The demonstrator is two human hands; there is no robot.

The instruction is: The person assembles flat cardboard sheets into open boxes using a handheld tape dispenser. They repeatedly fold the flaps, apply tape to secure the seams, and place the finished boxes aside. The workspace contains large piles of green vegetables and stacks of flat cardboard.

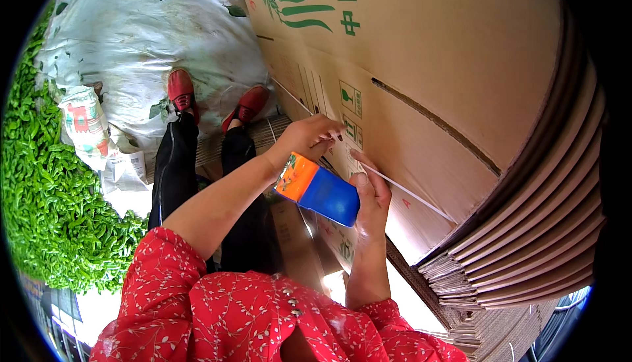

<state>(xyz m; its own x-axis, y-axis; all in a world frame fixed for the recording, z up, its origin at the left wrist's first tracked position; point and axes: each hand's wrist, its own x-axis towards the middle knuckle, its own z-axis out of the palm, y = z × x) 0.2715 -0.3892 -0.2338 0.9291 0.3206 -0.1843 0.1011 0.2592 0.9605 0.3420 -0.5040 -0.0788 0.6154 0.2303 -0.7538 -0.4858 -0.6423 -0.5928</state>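
A stack of flat brown cardboard boxes [434, 59] stands in front of me, with a thin white strap [418, 195] running across its printed face. My left hand [308, 137] bends its fingers around the strap where it crosses the cardboard. Just below it, my right hand [373, 194] has its fingertips beside the strap. Against the right thumb and palm rests a flat, blue-and-orange block-shaped thing [330, 197]; its exact kind does not show. Its orange end points toward my left wrist. My fingers partly hide their grip on both things.
Green chili peppers [59, 197] lie heaped along the left. Beside them are crumpled printed bags [89, 125]. A pale plastic sheet [151, 26] with scattered leaves covers the ground near my red shoes [180, 90]. More folded cardboard [484, 329] sits at the lower right.
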